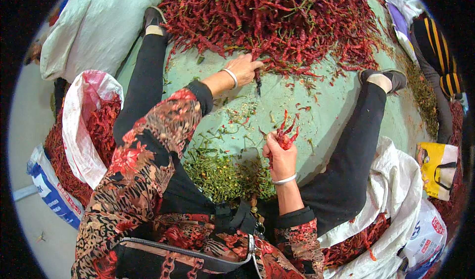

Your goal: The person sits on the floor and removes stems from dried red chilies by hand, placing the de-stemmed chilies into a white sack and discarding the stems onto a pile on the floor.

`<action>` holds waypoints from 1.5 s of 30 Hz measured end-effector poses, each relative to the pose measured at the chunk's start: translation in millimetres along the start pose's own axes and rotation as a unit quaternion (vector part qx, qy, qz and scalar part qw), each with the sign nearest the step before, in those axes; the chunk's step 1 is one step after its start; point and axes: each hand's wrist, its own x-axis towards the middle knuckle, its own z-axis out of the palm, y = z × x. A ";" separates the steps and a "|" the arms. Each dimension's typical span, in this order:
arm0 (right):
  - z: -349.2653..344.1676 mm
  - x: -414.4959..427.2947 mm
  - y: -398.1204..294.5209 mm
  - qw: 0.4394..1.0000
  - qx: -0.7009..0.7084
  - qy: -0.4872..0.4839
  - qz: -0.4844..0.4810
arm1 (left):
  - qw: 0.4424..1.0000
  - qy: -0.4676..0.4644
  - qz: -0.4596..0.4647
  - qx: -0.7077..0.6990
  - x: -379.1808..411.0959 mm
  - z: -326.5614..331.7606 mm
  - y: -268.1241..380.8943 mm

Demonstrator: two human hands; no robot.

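My left hand (242, 70), with a white bangle at the wrist, reaches to the near edge of a big heap of dried red chillies (267, 19). Its fingertips touch chillies there, and a dark, shrivelled chilli (258, 84) shows just below them. Whether the fingers grip one is not plain. Closer to my body, my right hand (284, 154) is closed around a small bunch of dried red chillies (287, 132), their tips pointing up and away. Below and left of that hand, green chilli stems (219, 171) lie piled between my legs.
An open white sack (79, 130) with chillies stands by my left leg. Another white sack (393, 175) with chillies lies by my right leg. A full white sack (107, 26) is at far left. A yellow bag (438, 169) and another person's leg (439, 104) are at right.
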 end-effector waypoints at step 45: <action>3.8 -0.7 -3.6 0.998 0.016 -0.027 -0.053 | 0.896 0.036 -0.150 -0.415 -101.2 -27.5 54.9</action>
